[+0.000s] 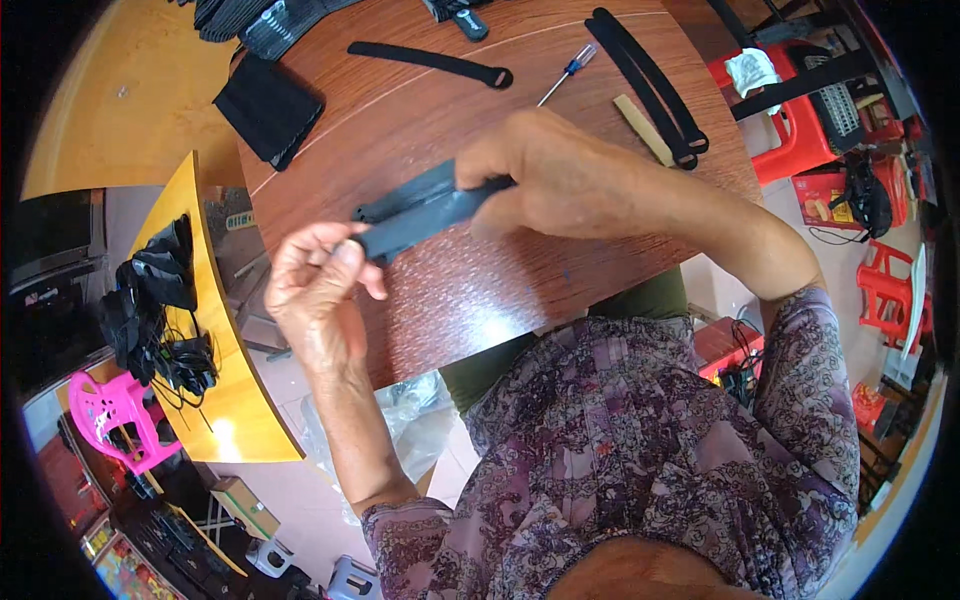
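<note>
Above the brown table (455, 310), both my hands grip a dark strip-like piece (425, 218) that looks doubled or layered; its exact kind is unclear. My left hand (322, 270) pinches its near left end between thumb and fingers. At the other end my right hand (560, 175) is closed round it, hiding that part. Beyond my hands lies a single black strap (430, 60) with a looped end. Two similar black straps (650, 85) rest side by side at the right. Between them a screwdriver (572, 70) with a blue, clear handle points toward my right hand.
A flat tan strip (643, 130) lies near the right straps. Black folded material (270, 110) sits at the table's left, with more dark bundles (275, 25) behind. A yellow board (225, 370) holding black cables stands left. Red stools (800, 140) and a pink chair (120, 420) flank the table.
</note>
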{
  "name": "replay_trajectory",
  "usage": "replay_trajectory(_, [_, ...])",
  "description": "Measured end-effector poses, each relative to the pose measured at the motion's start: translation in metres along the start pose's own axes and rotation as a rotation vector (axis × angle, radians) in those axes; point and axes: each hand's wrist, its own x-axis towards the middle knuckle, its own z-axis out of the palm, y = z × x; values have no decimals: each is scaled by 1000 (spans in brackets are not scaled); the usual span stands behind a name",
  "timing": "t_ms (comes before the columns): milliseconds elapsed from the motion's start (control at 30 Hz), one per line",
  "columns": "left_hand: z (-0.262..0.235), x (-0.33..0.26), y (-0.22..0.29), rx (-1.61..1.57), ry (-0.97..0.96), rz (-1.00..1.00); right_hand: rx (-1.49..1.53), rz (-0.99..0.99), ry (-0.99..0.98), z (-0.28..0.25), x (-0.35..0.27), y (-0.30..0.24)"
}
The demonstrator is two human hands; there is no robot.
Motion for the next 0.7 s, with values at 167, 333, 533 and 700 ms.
replay_trajectory(167, [7,-27,-17,96,17,-62,-35,43,-113,25,-8,8])
replay_trajectory(333, [21,-37,-23,144,34,-114,114,86,-177,49,-1,7])
replay_trajectory(533, [-2,-39,-31,172,110,-199,222,321,-247,59,12,8])
replay_trajectory(700, [-5,-37,-31,180,134,-214,303,310,-240,77,27,15])
